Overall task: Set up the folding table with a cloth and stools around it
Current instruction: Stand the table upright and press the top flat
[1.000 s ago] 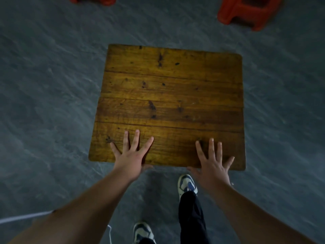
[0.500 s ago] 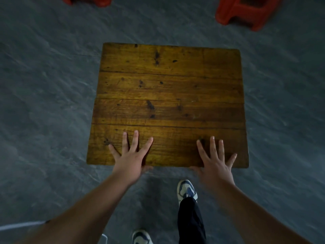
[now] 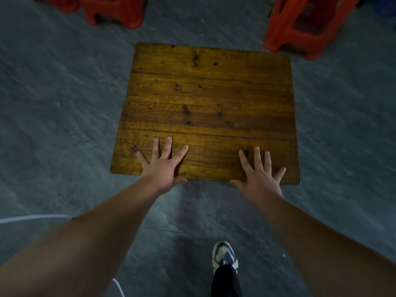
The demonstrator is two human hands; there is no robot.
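Both hands flat on the near edge of the wooden desk.

The left hand [image 3: 162,166] lies palm-down with fingers spread wide on the near-left part of the desk [image 3: 210,97], thumb at the edge; it holds nothing. The right hand [image 3: 260,173] lies likewise on the near-right part, fingers splayed, thumb at the edge, nothing grasped. The desk top is square, made of four planks, bare of any cloth. Beyond the far-right corner stands a red stool [image 3: 300,26]; a second red stool [image 3: 113,9] stands beyond the far-left corner, apart from the desk. One shoe [image 3: 224,255] rests on the grey floor [image 3: 60,108] below the near edge.
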